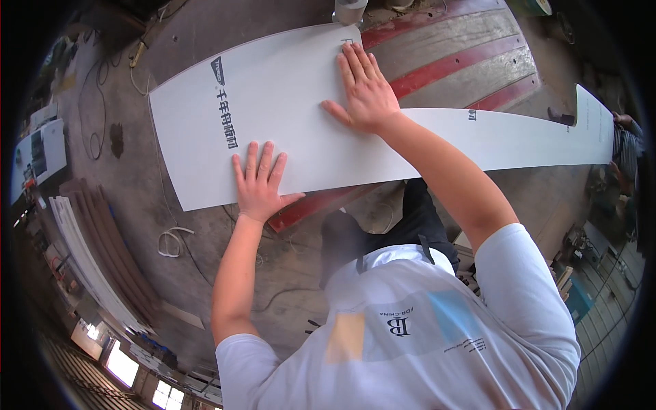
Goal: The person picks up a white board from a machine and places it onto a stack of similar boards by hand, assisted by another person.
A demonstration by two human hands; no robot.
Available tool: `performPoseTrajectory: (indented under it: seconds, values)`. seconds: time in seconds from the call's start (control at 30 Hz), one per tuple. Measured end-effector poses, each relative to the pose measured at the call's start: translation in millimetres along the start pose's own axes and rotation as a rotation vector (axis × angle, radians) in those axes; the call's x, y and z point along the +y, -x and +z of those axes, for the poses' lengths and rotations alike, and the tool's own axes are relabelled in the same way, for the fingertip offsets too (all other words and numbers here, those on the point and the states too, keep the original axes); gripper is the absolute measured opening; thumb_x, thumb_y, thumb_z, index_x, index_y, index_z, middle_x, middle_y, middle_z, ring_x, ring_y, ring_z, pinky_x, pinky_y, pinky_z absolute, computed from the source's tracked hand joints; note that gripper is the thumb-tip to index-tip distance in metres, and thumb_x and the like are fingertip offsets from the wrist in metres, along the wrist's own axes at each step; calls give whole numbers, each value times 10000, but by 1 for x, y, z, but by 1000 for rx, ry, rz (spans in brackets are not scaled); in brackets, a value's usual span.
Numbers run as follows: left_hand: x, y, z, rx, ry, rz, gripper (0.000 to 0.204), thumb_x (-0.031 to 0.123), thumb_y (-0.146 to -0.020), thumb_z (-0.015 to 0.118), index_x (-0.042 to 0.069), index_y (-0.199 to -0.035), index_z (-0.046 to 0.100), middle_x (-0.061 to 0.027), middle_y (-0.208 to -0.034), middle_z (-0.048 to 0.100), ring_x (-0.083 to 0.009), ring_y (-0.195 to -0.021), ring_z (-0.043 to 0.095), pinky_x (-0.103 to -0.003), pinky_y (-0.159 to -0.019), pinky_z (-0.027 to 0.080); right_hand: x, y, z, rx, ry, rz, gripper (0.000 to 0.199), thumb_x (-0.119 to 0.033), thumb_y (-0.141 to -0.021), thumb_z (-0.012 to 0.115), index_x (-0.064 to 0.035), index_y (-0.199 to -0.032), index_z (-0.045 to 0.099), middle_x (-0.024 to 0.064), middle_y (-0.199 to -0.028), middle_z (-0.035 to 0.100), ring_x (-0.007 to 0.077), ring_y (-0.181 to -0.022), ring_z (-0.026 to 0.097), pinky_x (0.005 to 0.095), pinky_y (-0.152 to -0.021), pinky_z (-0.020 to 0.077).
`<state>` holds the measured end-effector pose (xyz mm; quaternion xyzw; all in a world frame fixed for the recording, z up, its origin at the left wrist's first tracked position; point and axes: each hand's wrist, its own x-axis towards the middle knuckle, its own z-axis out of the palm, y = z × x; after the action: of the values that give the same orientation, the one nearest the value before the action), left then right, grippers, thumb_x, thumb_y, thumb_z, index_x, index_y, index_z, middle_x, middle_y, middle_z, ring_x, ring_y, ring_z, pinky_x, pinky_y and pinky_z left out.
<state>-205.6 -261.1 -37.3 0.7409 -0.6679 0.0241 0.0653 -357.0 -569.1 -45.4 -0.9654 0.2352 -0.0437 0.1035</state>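
A large white board (pixel 287 96) with dark print stretches across in front of me, wide at the left and narrowing into a long strip toward the right. My left hand (pixel 258 188) lies flat on its near edge, fingers spread. Farther up, my right hand (pixel 365 92) presses on the board by its inner corner, the thumb stuck out to the side. Beneath the board is a work table (pixel 444 55) with red strips, partly hidden. At the far right end, a co-worker's hand (pixel 623 120) is at the board's edge.
Long brown and white boards (pixel 102 253) are stacked at the left. Cables (pixel 99 109) and a white cord loop (pixel 174 242) lie on the concrete floor. A metal cylinder (pixel 350 10) stands at the board's far edge. A teal box (pixel 579 301) sits at the lower right.
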Motion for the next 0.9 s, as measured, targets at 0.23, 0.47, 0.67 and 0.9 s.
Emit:
performPoseTrajectory:
  seconds: [0.23,0.47,0.67,0.9]
  values:
    - [-5,0,5,60,-25,6,927,839,-932,447,143,-1540,526,-162,-1663,436,-452,-1545,372,-749,-1204,234,0,-3,5,22,21,-12,1015,-688,-1004,465,102,-1617,292,255,-1729,235,374,-1633,154,475,-1337,114]
    - [-6,5,12,50,-13,18,942,842,-930,435,164,-1582,492,-146,-1696,388,-442,-1572,324,-744,-1217,223,1,-3,7,45,38,-25,999,-683,-1004,470,86,-1618,301,254,-1723,250,365,-1633,164,478,-1336,120]
    - [-10,6,18,52,-9,27,940,844,-928,431,182,-1594,484,-135,-1707,371,-429,-1578,317,-727,-1235,205,12,8,6,67,10,-62,949,-633,-997,528,62,-1612,332,215,-1724,281,340,-1628,202,490,-1336,121]
    - [-9,2,16,82,-28,49,926,839,-948,392,189,-1602,478,-120,-1704,384,-416,-1578,325,-691,-1255,208,74,159,-35,-160,-17,-147,1291,-771,-697,760,40,-1614,348,189,-1721,314,315,-1631,216,529,-1335,123]
